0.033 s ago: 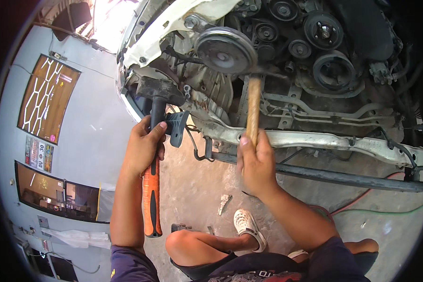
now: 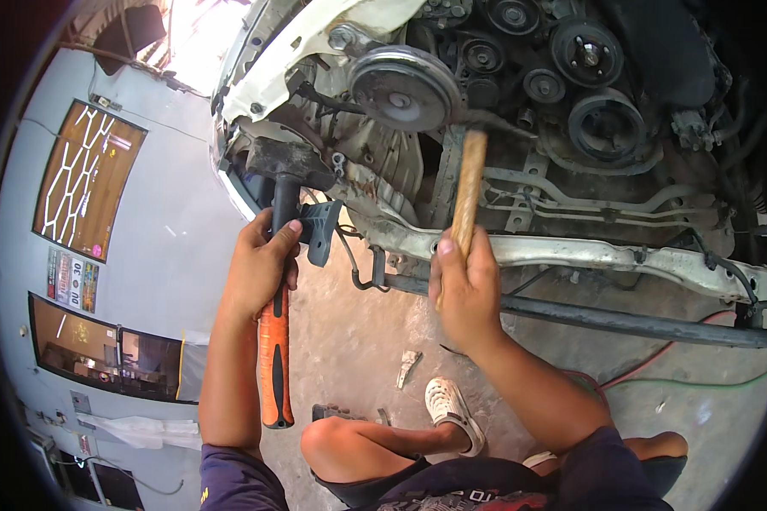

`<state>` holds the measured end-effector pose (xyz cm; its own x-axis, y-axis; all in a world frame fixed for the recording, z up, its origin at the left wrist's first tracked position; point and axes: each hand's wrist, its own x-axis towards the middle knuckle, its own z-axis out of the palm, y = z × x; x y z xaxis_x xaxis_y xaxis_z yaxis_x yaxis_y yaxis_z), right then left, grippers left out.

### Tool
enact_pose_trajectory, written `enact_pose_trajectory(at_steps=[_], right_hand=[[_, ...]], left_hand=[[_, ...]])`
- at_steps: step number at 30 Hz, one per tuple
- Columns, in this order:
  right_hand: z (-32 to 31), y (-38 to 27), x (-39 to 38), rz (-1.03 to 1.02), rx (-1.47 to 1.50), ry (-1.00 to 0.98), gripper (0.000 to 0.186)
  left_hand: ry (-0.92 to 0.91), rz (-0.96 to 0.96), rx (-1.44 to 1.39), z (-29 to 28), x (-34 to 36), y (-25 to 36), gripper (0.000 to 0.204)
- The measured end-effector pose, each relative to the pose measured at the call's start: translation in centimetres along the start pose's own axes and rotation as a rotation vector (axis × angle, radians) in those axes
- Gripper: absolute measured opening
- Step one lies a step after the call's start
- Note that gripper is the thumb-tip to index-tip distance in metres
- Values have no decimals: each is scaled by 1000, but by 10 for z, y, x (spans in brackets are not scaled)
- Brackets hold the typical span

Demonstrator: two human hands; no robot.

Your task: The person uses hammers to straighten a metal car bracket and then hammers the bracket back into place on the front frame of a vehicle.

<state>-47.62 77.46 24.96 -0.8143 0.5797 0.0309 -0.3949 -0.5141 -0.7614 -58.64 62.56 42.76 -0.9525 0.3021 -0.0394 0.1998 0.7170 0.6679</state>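
Note:
My left hand [image 2: 268,260] is closed around the upper handle of a sledgehammer [image 2: 276,362] with an orange and black grip. Its blocky dark head sits up against the car's front corner, and whether it presses on the metal I cannot tell. Beside those fingers is a dark bracket [image 2: 320,234] with a hole. My right hand [image 2: 469,289] grips a hammer [image 2: 470,183] by its light wooden handle, held almost upright over the front crossmember [image 2: 562,253]. This hammer's slim dark head is blurred, just below a round horn [image 2: 403,89].
Pulleys [image 2: 586,53] of the engine fill the far side. A dark bar [image 2: 614,319] runs below the crossmember. Red and green hoses [image 2: 699,383] lie on the floor at right. A small scrap [image 2: 408,368] lies near my shoe [image 2: 452,413]. A grey wall [image 2: 166,187] stands left.
The wooden-handled hammer has tilted slightly to the right, its head shifting that way. My left hand and the sledgehammer stay in place.

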Motion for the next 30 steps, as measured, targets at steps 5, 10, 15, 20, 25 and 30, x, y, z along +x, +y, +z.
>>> enact_pose_trajectory(at_steps=[5,10,15,20,25,30], right_hand=[[15,59,12,-143,-413,7,20],[15,43,-3,-162,-387,-78,22],[7,66,0,-89,-464,-131,26],[-20,53,-11,-119,-657,-88,28],[-87,4,-47,34,-1015,-222,26],[-35,-140,-78,146,-1511,-404,37]], left_hand=[[-48,0,-21,12,4,1,26],[-43,-29,28,0,4,6,30],[-71,-38,25,3,7,12,30],[-15,-37,-36,0,2,10,28],[-67,-97,-242,-49,-1,-1,24],[-243,-240,-493,-140,-30,-4,23]])
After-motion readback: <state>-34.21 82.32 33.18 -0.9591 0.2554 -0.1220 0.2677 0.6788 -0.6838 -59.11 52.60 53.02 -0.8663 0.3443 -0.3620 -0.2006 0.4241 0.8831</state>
